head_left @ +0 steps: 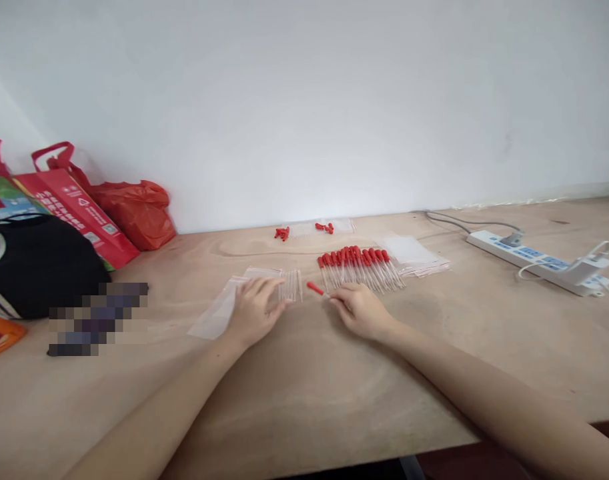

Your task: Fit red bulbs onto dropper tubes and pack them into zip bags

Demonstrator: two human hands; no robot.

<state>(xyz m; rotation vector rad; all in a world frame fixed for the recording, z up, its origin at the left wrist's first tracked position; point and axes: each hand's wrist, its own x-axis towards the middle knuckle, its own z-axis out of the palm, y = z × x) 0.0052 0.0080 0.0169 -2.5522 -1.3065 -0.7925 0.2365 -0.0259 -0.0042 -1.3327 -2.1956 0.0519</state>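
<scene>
Pale wooden tabletop [264,413] here, running back to a plain whitish wall [334,100], and both bare forearms are coming in from the near edge, angling toward each other. Right hand [359,310] is sitting low over the wood with its fingers curling inward, thumb and fingertips closing in a pinch on the clear end of a dropper [315,288]. Left hand [257,310] is hovering or resting palm-down (can't tell which), fingers loosely spread and the thumb standing well away from the index. It isn't gripping anything that I can see, though I can't tell if the fingertips are touching the glass tubes [291,285] just beside them.

As for the dropper, it's lying at a slant in the gap between the hands, its matte red bulb pointing left and away from the person. Most of the clear stem is hiding behind the fingers. Those glass tubes are showing no bulbs, just thin see-through sticks lined up roughly parallel, with a clear plastic bag [211,317] spreading out partly under the left hand.

Beyond the right hand, a pile of red-topped droppers [357,263] is fanning out, bulbs facing the wall and stems aiming back this way. More plastic bags [418,255] are lying flat next to it. Farther back, loose red bulbs [282,233] are sitting in two little clusters, and a white power strip [534,259] is stretching along the right.
</scene>
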